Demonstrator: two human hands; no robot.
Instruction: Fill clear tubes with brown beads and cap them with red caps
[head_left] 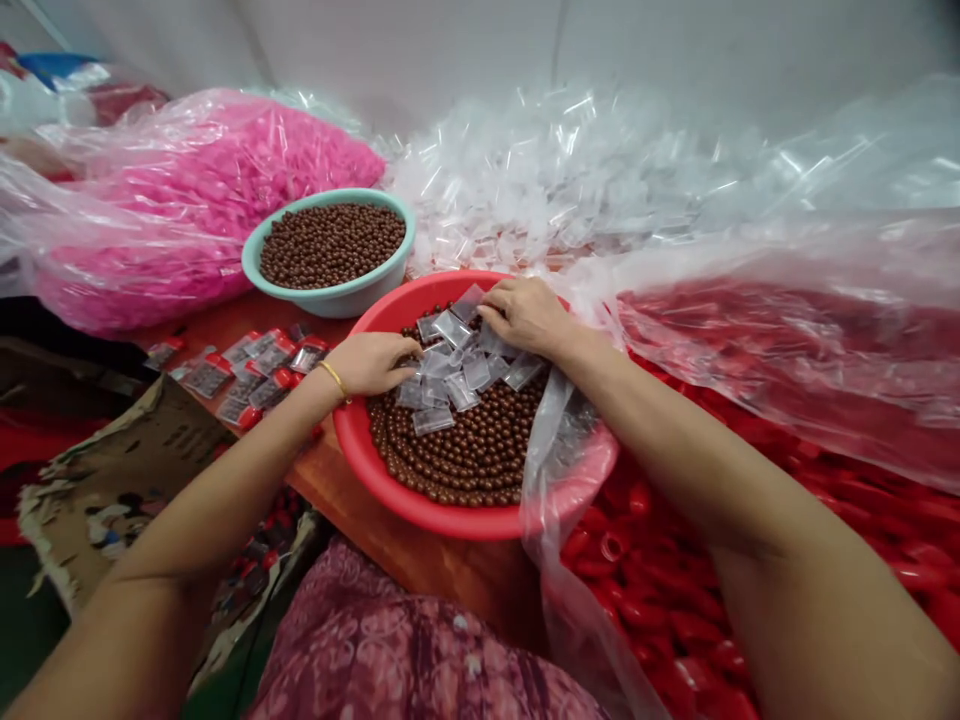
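A red basin holds many round brown beads. On top of the beads lies a loose pile of small, clear, flat plastic cases. My left hand, with a gold-coloured bangle on the wrist, reaches over the basin's left rim. Its thumb and fingers are apart at the pile's left edge. From the right, my right hand bends over the pile's back edge, its curved fingers touching the clear cases. Its fingertips are partly hidden. Clear plastic film drapes over the basin's right side.
A pale green bowl of brown beads stands behind. Filled cases with red tops lie left, above a torn cardboard box. Bagged pink pieces, clear plastic parts and red pieces surround the orange-brown tabletop.
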